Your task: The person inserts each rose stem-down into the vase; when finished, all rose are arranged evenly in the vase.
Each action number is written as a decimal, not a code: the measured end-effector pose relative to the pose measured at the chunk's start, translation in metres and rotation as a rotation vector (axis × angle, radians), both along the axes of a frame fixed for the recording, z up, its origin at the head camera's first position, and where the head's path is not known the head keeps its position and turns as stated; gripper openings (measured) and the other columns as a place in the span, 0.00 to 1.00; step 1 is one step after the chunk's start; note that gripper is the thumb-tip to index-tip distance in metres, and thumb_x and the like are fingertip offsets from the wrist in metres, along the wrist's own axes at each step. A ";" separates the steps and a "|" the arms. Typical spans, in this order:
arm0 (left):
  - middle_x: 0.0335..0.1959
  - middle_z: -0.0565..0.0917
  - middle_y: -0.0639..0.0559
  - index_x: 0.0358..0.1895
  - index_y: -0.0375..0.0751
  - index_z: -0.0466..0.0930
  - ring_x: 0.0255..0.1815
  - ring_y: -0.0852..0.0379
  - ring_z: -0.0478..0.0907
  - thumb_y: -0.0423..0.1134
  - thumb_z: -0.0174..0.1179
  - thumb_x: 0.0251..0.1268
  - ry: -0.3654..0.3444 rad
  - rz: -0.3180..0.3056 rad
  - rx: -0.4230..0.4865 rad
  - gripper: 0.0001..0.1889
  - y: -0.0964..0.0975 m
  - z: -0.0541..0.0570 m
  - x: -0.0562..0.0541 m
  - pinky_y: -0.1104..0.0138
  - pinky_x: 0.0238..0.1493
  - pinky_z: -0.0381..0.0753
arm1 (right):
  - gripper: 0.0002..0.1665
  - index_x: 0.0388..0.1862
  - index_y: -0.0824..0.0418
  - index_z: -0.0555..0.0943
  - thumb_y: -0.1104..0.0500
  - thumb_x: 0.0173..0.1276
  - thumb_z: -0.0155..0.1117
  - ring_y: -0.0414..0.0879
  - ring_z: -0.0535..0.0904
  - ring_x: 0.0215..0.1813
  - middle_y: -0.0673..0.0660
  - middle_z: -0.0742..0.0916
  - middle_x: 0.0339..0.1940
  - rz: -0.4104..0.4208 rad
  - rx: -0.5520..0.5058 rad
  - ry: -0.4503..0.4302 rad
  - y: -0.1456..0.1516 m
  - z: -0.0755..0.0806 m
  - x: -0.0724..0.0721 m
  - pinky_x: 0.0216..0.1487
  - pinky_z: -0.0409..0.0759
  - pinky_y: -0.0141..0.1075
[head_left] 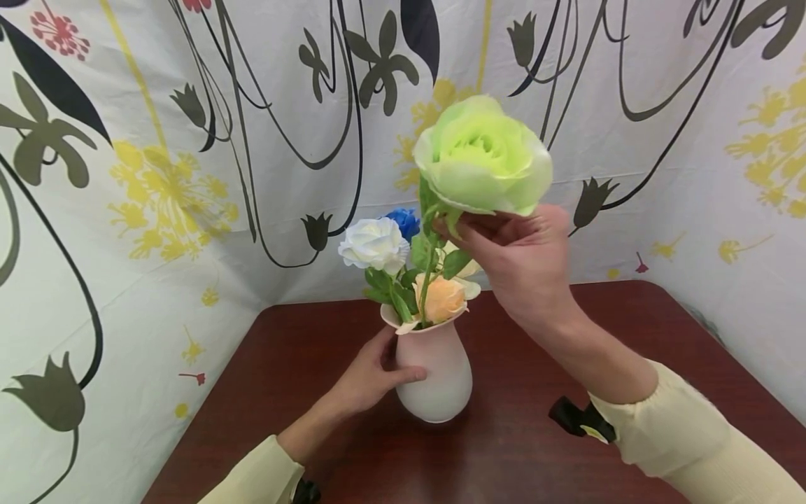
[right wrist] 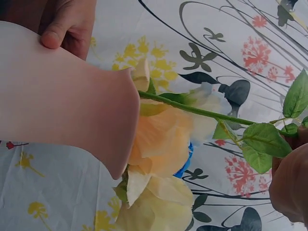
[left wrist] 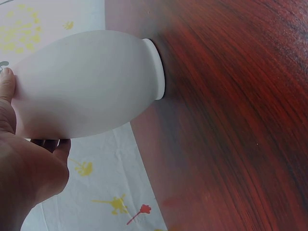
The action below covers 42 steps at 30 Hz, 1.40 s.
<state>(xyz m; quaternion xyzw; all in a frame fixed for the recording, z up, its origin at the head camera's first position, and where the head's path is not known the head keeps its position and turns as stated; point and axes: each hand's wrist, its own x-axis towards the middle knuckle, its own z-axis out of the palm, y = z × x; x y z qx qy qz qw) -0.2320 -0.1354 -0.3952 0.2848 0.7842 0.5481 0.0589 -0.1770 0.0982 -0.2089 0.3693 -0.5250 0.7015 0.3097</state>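
Note:
My right hand (head_left: 529, 262) pinches the stem of a large pale green artificial rose (head_left: 483, 157) just below its bloom. In the right wrist view the leafy green stem (right wrist: 207, 113) runs down into the mouth of a white vase (head_left: 441, 378). The vase stands upright on the table, and its lower stem is hidden inside. My left hand (head_left: 368, 374) grips the vase's left side near the neck, thumb across the front. A white rose (head_left: 374, 245), a blue flower (head_left: 405, 222), a peach rose (head_left: 443, 299) and a cream flower (right wrist: 156, 204) stand in the vase.
Under the vase is a dark red-brown wooden table (head_left: 302, 350) with rounded far corners. White cloth (head_left: 277, 175) printed with flowers and vines hangs behind it and along both sides. Dark wrist straps show at both cream sleeves (head_left: 680, 420).

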 end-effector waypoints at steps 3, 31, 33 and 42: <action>0.73 0.74 0.55 0.83 0.63 0.59 0.67 0.53 0.78 0.45 0.76 0.68 0.003 0.000 -0.003 0.45 0.000 -0.001 0.000 0.55 0.64 0.80 | 0.22 0.60 0.74 0.84 0.80 0.67 0.66 0.54 0.91 0.51 0.66 0.90 0.51 -0.022 0.044 0.010 -0.001 -0.003 -0.003 0.52 0.88 0.46; 0.81 0.63 0.61 0.85 0.64 0.53 0.78 0.53 0.64 0.33 0.78 0.63 0.206 -0.019 0.051 0.54 0.004 0.004 0.000 0.48 0.77 0.65 | 0.20 0.57 0.54 0.87 0.60 0.67 0.80 0.45 0.83 0.60 0.50 0.90 0.52 -0.200 0.686 -0.235 0.003 -0.029 -0.014 0.65 0.78 0.49; 0.83 0.60 0.62 0.86 0.65 0.52 0.79 0.53 0.62 0.33 0.77 0.64 0.195 -0.031 0.047 0.54 0.005 0.011 0.005 0.46 0.77 0.64 | 0.22 0.60 0.51 0.87 0.59 0.67 0.81 0.43 0.80 0.65 0.47 0.89 0.56 -0.205 0.718 -0.177 0.002 -0.030 -0.010 0.69 0.75 0.50; 0.79 0.66 0.61 0.83 0.63 0.57 0.75 0.53 0.67 0.31 0.74 0.67 0.137 -0.037 0.035 0.48 0.005 0.027 0.018 0.50 0.73 0.71 | 0.32 0.66 0.59 0.84 0.63 0.62 0.84 0.42 0.81 0.67 0.49 0.88 0.62 -0.128 0.671 0.119 -0.016 -0.030 0.004 0.68 0.78 0.44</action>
